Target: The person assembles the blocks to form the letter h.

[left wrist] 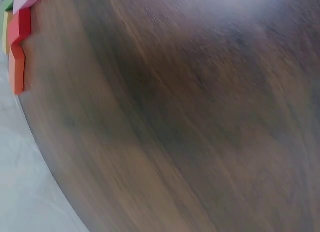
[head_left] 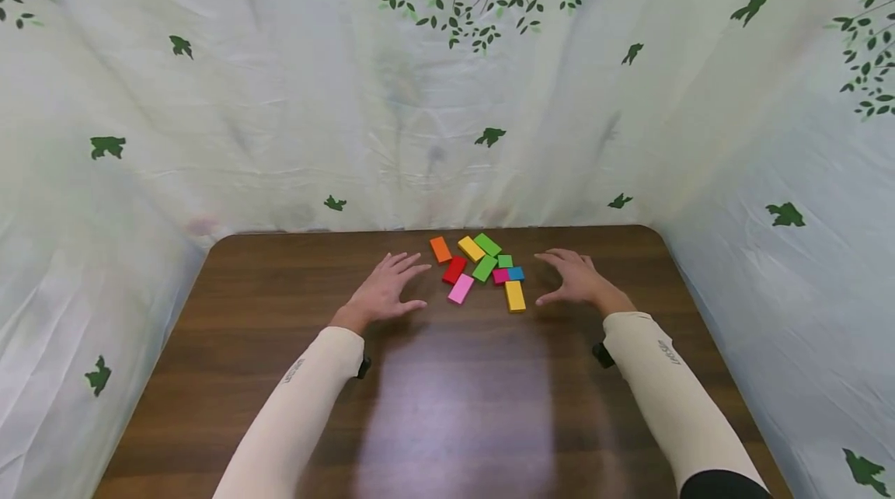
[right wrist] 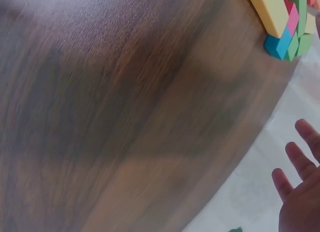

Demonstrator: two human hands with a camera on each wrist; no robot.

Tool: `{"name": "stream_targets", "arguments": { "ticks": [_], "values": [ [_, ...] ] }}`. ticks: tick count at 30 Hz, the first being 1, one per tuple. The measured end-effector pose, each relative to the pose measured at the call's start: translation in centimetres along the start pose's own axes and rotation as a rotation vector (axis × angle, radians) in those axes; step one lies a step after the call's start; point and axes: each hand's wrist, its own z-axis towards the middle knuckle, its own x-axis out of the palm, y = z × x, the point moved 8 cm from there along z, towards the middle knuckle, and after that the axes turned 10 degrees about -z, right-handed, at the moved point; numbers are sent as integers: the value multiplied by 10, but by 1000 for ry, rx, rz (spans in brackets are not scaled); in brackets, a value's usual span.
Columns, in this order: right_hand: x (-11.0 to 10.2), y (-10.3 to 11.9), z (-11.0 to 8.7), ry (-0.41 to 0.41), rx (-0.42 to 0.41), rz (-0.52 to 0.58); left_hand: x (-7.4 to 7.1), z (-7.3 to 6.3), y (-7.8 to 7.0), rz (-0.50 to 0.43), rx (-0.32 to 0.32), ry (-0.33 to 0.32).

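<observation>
Several coloured wooden blocks lie in a loose cluster near the table's far edge in the head view. At its left are an orange block (head_left: 440, 249), a red block (head_left: 454, 270) and a pink block (head_left: 461, 289). A yellow block (head_left: 514, 297), a blue block (head_left: 516, 273) and a magenta block (head_left: 500, 276) form the right side, with green blocks (head_left: 485, 268) in the middle. My left hand (head_left: 386, 287) is left of the cluster, fingers spread and holding nothing. Opposite it, my right hand (head_left: 576, 279) has its fingers extended, apart from the yellow block.
The brown wooden table (head_left: 454, 421) has rounded far corners. Behind and beside it hangs a pale curtain (head_left: 419, 95) printed with leaves and branches. In the right wrist view, the table edge curves past the blocks (right wrist: 277, 47).
</observation>
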Motion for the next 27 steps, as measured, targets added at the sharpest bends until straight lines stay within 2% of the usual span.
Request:
{"name": "stream_targets", "arguments": {
  "ticks": [6,16,20,27],
  "values": [
    [4,8,7,16,-29,-24,8,13,-7,43,20,38],
    [14,21,17,41,-97,-55,30,36,-25,120,64,132],
    [19,26,20,58,-121,-80,39,44,-29,127,55,170],
    [29,31,27,111,-106,-83,51,57,-30,145,25,215]
  ]
}}
